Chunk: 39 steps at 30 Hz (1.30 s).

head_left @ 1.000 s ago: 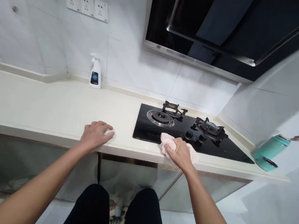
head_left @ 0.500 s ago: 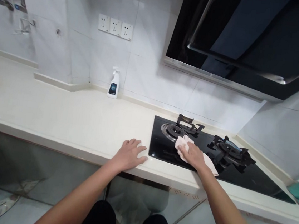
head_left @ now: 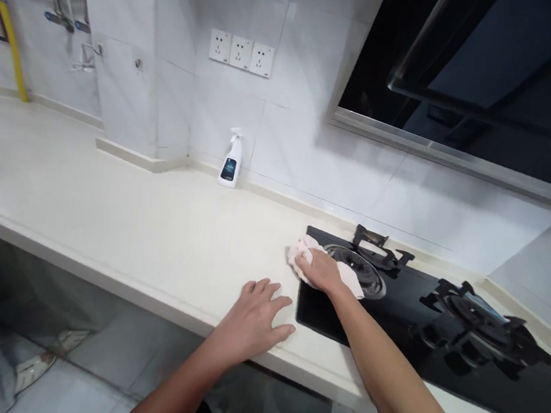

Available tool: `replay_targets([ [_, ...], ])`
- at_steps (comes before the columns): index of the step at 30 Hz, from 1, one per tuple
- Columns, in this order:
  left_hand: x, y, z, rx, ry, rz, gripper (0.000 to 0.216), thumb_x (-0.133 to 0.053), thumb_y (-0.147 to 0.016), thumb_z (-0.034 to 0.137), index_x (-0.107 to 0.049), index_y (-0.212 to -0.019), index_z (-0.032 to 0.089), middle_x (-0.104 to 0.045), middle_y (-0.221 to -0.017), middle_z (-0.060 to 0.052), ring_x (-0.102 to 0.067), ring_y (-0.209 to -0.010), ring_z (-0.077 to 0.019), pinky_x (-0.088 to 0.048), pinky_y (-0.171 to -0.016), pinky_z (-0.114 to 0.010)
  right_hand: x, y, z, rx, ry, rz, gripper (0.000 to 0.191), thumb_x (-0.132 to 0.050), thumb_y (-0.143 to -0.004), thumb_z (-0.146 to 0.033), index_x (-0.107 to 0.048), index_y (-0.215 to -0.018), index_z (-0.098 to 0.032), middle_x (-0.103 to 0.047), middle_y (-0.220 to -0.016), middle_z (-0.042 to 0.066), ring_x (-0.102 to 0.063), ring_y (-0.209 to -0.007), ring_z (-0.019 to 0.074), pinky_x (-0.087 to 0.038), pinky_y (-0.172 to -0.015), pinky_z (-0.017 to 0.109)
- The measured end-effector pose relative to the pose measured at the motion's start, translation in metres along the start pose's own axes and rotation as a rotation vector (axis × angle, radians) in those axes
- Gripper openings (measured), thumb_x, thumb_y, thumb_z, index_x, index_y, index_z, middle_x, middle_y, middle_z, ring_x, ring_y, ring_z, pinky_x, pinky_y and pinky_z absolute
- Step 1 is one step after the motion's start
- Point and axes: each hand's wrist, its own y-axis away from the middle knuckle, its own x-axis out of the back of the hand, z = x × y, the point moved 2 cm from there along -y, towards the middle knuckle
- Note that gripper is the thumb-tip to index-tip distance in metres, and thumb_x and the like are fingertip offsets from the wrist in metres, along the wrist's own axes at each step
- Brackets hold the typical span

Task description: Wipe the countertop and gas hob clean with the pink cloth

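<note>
Bunched under my right hand [head_left: 318,270] is a pale pink cloth [head_left: 352,283], pressed on the left edge of the black gas stove [head_left: 323,313]. Part of the cloth reaches past that edge over the countertop, and a loose end trails to the right by the left burner [head_left: 358,269]. My left hand [head_left: 257,317] rests on the cream countertop [head_left: 163,233] near its front edge, just left of the stove. Its fingers are spread and hold nothing. The left burner's pan support [head_left: 381,242] sits off the burner, at the back of the stove.
A white spray bottle [head_left: 231,162] stands against the tiled wall, below a row of sockets [head_left: 241,52]. The black range hood [head_left: 492,92] hangs low over the stove. On the right burner, a pan support [head_left: 484,320] is in place. A yellow pipe [head_left: 12,47] runs down at the far left.
My right hand has slid the cloth leftward, from the front of the left burner to the stove's left edge. My left hand stays spread on the countertop. The view has shifted left.
</note>
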Motion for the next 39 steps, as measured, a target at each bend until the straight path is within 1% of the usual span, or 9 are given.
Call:
replay_targets([
  [4, 0.0, -0.002, -0.003, 0.004, 0.042, 0.017, 0.037, -0.065, -0.1, 0.044, -0.069, -0.133, 0.026, -0.065, -0.144, -0.013, -0.052, -0.139, -0.0354, -0.04, -0.113, -0.055, -0.011, -0.035, -0.001, -0.071, 0.02, 0.011, 0.06, -0.043, -0.102, -0.06, -0.07, -0.128, -0.013, -0.072, -0.131, 0.02, -0.066, -0.118, 0.0327, -0.046, -0.098, 0.041],
  [9, -0.001, -0.005, -0.003, 0.029, 0.046, 0.007, 0.032, -0.064, -0.1, 0.041, -0.07, -0.128, 0.026, -0.066, -0.141, -0.014, -0.054, -0.136, -0.0345, -0.04, -0.113, -0.055, -0.012, -0.03, -0.008, -0.085, 0.046, 0.023, 0.061, -0.045, -0.102, -0.058, -0.065, -0.133, -0.011, -0.069, -0.136, 0.022, -0.063, -0.126, 0.0333, -0.043, -0.103, 0.04],
  [15, 0.003, -0.006, 0.0, 0.036, 0.034, -0.015, 0.027, -0.05, -0.103, 0.026, -0.068, -0.123, 0.025, -0.067, -0.139, -0.011, -0.055, -0.136, -0.0304, -0.041, -0.113, -0.051, 0.0, 0.035, -0.031, 0.008, 0.05, 0.021, 0.052, -0.049, -0.101, -0.055, -0.066, -0.127, -0.013, -0.072, -0.131, 0.019, -0.065, -0.12, 0.0309, -0.043, -0.101, 0.037],
  [20, 0.007, -0.006, -0.002, 0.109, 0.087, 0.013, 0.028, -0.039, -0.098, 0.011, -0.063, -0.102, 0.023, -0.071, -0.11, -0.008, -0.063, -0.115, -0.0242, -0.045, -0.108, -0.043, 0.005, 0.12, -0.041, 0.193, -0.029, 0.092, 0.046, -0.046, -0.102, -0.053, -0.067, -0.124, -0.018, -0.072, -0.128, 0.015, -0.064, -0.117, 0.031, -0.044, -0.1, 0.04],
  [28, 0.01, -0.012, -0.006, 0.162, 0.169, 0.011, 0.023, -0.043, -0.098, 0.019, -0.065, -0.106, 0.022, -0.073, -0.116, -0.009, -0.067, -0.118, -0.0264, -0.045, -0.113, -0.045, -0.003, 0.179, -0.029, 0.161, -0.141, 0.257, 0.062, -0.051, -0.101, -0.057, -0.053, -0.151, -0.022, -0.055, -0.156, 0.016, -0.05, -0.141, 0.0348, -0.034, -0.119, 0.052],
  [31, 0.012, -0.013, -0.011, 0.229, 0.302, 0.024, 0.033, -0.043, -0.104, 0.034, -0.065, -0.126, 0.023, -0.073, -0.13, -0.01, -0.065, -0.127, -0.0269, -0.045, -0.115, -0.044, -0.004, 0.182, -0.022, 0.147, -0.232, 0.318, 0.059, -0.039, -0.106, -0.054, -0.046, -0.157, -0.025, -0.055, -0.158, 0.013, -0.048, -0.144, 0.0303, -0.021, -0.127, 0.057],
  [33, 0.014, -0.012, -0.014, 0.256, 0.379, 0.029, 0.046, -0.042, -0.106, 0.045, -0.057, -0.145, 0.023, -0.067, -0.145, -0.012, -0.062, -0.135, -0.0266, -0.044, -0.118, -0.043, -0.003, 0.184, -0.007, 0.072, -0.261, 0.359, 0.054, -0.033, -0.107, -0.05, -0.054, -0.151, -0.027, -0.062, -0.15, 0.011, -0.053, -0.14, 0.0288, -0.017, -0.127, 0.06],
  [36, 0.016, -0.013, -0.015, 0.219, 0.366, -0.001, 0.058, -0.039, -0.107, 0.052, -0.047, -0.157, 0.025, -0.055, -0.16, -0.012, -0.054, -0.145, -0.0274, -0.038, -0.123, -0.046, 0.004, 0.187, 0.027, -0.104, -0.218, 0.432, 0.048, -0.034, -0.105, -0.045, -0.067, -0.134, -0.028, -0.068, -0.143, 0.01, -0.057, -0.135, 0.0303, -0.019, -0.124, 0.063],
  [39, 0.014, -0.016, -0.01, 0.152, 0.243, -0.065, 0.046, -0.048, -0.102, 0.053, -0.065, -0.135, 0.026, -0.062, -0.153, -0.009, -0.053, -0.143, -0.0294, -0.036, -0.122, -0.048, 0.009, 0.189, 0.054, -0.227, -0.223, 0.374, 0.047, -0.036, -0.102, -0.045, -0.069, -0.131, -0.028, -0.069, -0.14, 0.009, -0.059, -0.129, 0.0304, -0.033, -0.116, 0.055],
])
